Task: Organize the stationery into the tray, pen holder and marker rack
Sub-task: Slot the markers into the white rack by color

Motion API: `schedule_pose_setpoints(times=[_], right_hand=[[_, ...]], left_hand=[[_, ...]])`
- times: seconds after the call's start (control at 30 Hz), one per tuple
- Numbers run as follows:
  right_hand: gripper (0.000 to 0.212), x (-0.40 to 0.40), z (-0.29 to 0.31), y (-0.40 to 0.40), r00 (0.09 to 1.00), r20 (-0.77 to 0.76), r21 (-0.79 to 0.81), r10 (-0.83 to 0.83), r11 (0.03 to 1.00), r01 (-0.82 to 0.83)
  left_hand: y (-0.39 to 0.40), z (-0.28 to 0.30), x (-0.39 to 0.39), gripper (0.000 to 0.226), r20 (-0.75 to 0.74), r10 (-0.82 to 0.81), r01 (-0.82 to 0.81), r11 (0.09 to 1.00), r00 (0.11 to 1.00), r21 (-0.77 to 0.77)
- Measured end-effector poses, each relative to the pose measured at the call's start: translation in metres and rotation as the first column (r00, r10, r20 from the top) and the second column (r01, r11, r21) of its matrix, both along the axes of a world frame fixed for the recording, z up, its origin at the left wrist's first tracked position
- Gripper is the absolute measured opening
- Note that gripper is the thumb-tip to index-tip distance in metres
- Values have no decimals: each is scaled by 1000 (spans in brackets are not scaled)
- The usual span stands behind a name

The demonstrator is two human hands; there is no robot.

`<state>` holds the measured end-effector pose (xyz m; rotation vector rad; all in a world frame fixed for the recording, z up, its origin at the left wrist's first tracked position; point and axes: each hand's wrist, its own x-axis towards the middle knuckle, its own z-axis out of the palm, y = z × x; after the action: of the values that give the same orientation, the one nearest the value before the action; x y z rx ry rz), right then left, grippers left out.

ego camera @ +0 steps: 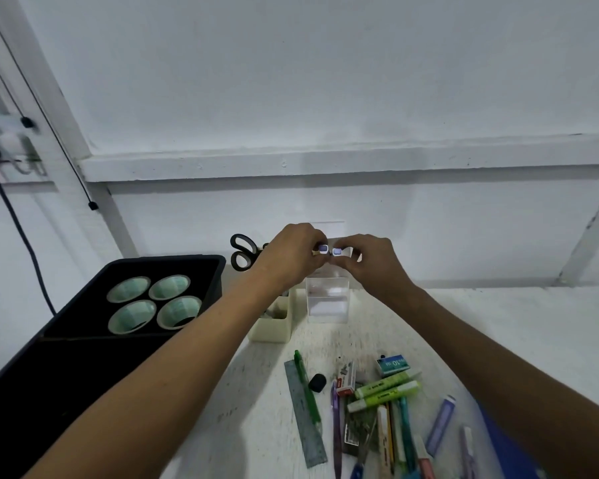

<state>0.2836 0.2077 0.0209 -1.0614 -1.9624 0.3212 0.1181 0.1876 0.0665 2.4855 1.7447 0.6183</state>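
Note:
My left hand (293, 255) and my right hand (370, 261) are raised side by side above a clear marker rack (327, 300). Each pinches a marker by its top; only the purple-and-white ends (323, 248) (336, 252) show between the fingertips. A cream pen holder (274, 321) stands just left of the rack, with black scissors (241, 252) sticking up behind it. The black tray (83, 335) at left holds several tape rolls (153, 302). Loose stationery lies near me: a steel ruler (305, 414), a green pen (306, 388), green highlighters (386, 388), purple markers (440, 425).
A staples box (393, 364), a red-white box (346, 378) and a black cap (317, 382) lie among the pile. A blue folder (509, 454) sits at bottom right. The white wall rises right behind the rack; a black cable (18, 229) hangs at left.

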Motion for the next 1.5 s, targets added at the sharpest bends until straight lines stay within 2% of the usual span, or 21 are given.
schedule_pose_setpoints(times=[0.17, 0.27, 0.37, 0.57, 0.8, 0.93, 1.03, 1.13, 1.2, 1.23, 1.3, 1.37, 1.43, 1.5], right_hand=[[19, -1, 3, 6, 990, 82, -34, 111, 994, -108], [28, -1, 3, 12, 981, 177, -45, 83, 996, -76], [25, 0, 1, 17, 973, 225, -23, 42, 999, -38], [21, 0, -5, 20, 977, 212, 22, 12, 1000, -17], [27, -2, -15, 23, 968, 247, 89, -34, 996, 12], [28, -1, -16, 22, 974, 226, 78, -23, 997, 5], [34, 0, -14, 15, 977, 213, 79, -28, 997, 11], [38, 8, -18, -2, 991, 102, 113, -87, 991, 76], [31, 20, -24, -22, 998, 31, 56, -62, 997, 60], [26, 27, -27, -32, 999, 21, -12, -32, 999, 33], [16, 44, -35, -54, 998, 34, -178, 62, 983, -55], [12, 61, -48, -72, 983, 100, -309, 156, 944, -118], [11, 75, -66, -84, 962, 170, -408, 214, 904, -129], [14, 88, -86, -92, 946, 228, -466, 230, 879, -101]], left_hand=[[10, -5, 2, 22, -39, -14, 12, 998, 999, -60], [16, -10, 0, 16, -43, -16, 15, 999, 999, -41], [21, -17, -1, 22, -13, 13, -13, 1000, 1000, -17], [27, -26, 0, 26, 4, 126, -126, 991, 992, 37], [30, -34, 2, 25, 13, 168, -168, 985, 986, 38], [28, -34, 4, 26, 38, 184, -185, 983, 982, 12], [19, -33, 8, 45, -37, 184, -185, 982, 982, -30], [-5, -36, 13, 54, 40, 193, -196, 976, 980, 94], [-22, -45, 14, 49, 98, 152, -169, 966, 983, 198], [-29, -51, 13, 44, 129, 107, -130, 973, 986, 191], [-40, -64, 15, 35, 171, 28, -33, 999, 985, 26], [-46, -78, 19, 30, 98, -27, 44, 983, 995, -178], [-50, -94, 24, 30, -4, -121, 114, 947, 993, -299], [-54, -108, 28, 30, -41, -173, 143, 905, 984, -400]])
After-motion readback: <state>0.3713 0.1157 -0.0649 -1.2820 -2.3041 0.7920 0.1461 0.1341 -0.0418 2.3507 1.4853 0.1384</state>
